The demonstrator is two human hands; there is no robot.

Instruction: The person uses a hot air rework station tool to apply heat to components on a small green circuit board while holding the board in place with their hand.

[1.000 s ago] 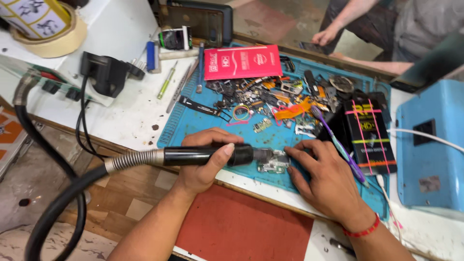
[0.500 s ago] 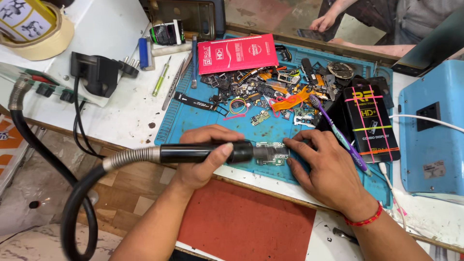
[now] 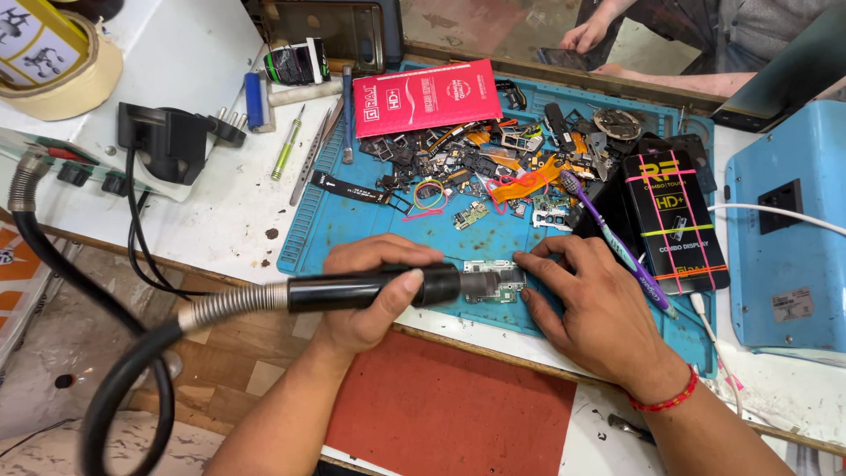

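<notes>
Handpiece [image 3: 370, 289]: matt black plastic, ribbed metal hose [image 3: 231, 304]. Mat [image 3: 493, 238]: matt blue rubber. Desk [image 3: 203, 211] near edge: scuffed white laminate, bare wood.

A white workbench [image 3: 203, 211] is covered at centre by a blue mat [image 3: 352, 220]. A black adapter [image 3: 172, 141] and tape roll [image 3: 62, 75] are placed near its left edge.

Black nozzle [image 3: 388, 288] over a green board [image 3: 493, 282] on a blue mat [image 3: 352, 220]; red packet [image 3: 427, 97], purple toothbrush [image 3: 617, 247] beyond the right hand [image 3: 590, 308].

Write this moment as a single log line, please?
left hand: grips black hot-air wand | nozzle: over small circuit board | right hand: steadies board | surface: blue mat
</notes>
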